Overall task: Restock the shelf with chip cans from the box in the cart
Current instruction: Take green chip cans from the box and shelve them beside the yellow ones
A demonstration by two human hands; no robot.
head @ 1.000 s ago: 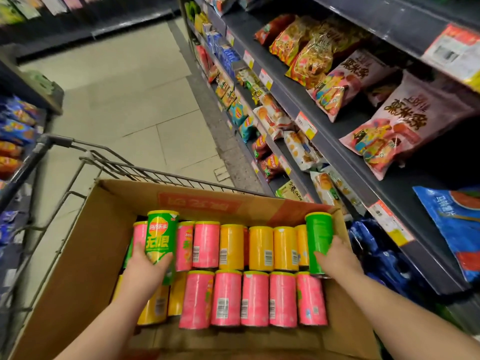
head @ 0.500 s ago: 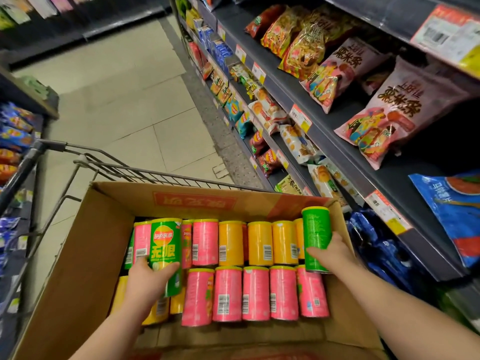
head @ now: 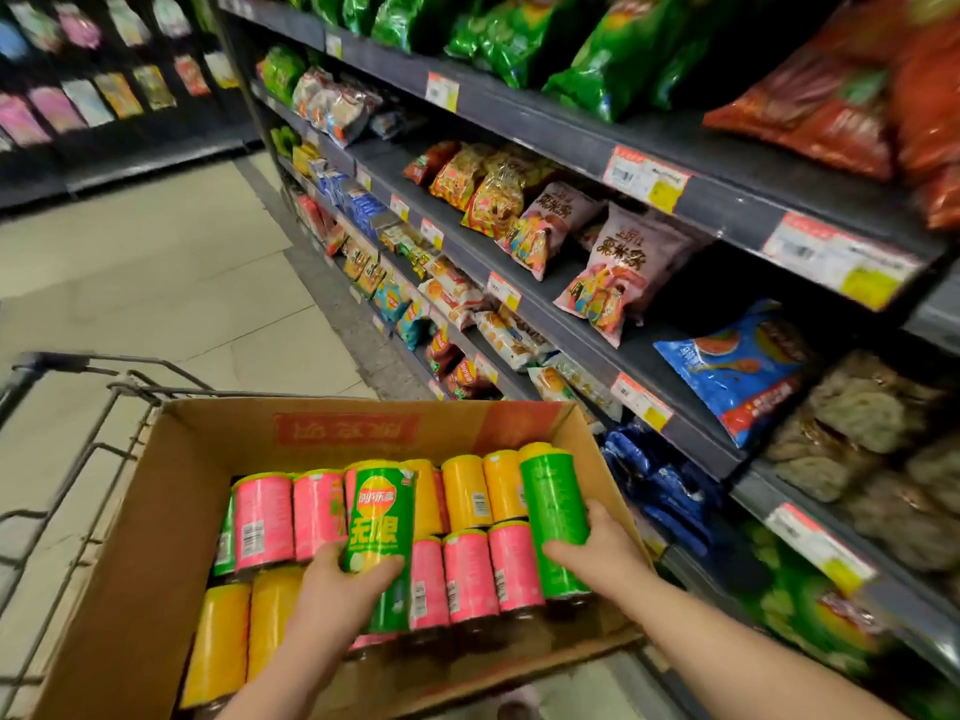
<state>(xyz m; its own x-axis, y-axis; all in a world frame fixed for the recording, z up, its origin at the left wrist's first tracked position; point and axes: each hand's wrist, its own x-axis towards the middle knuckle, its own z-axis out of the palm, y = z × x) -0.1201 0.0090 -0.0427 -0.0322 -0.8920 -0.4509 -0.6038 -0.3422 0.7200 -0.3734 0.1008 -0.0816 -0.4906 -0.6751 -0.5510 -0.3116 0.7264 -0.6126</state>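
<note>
- Grey wire shopping cart [head: 78, 423] along the left edge; pale tiled aisle floor [head: 156, 283] open beyond it.
- Brown cardboard box [head: 156, 511] sits in the cart, top open; pink and yellow chip cans [head: 262, 517] packed in rows inside.
- Left hand [head: 337, 579] curled round the base of a green chip can [head: 379, 527], above the rows; label reads 无限 under a red-yellow logo.
- Right hand [head: 597, 553] wraps a second green chip can [head: 553, 511] by the box's right wall; print blurred.
- Dark metal shelf [head: 571, 132] close on the right, carrying snack bags and price tags.

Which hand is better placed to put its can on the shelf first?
Right, probably. The right hand grips a green can at the box wall beside the shelf; the left hand holds a second can mid-box, farther away.
</note>
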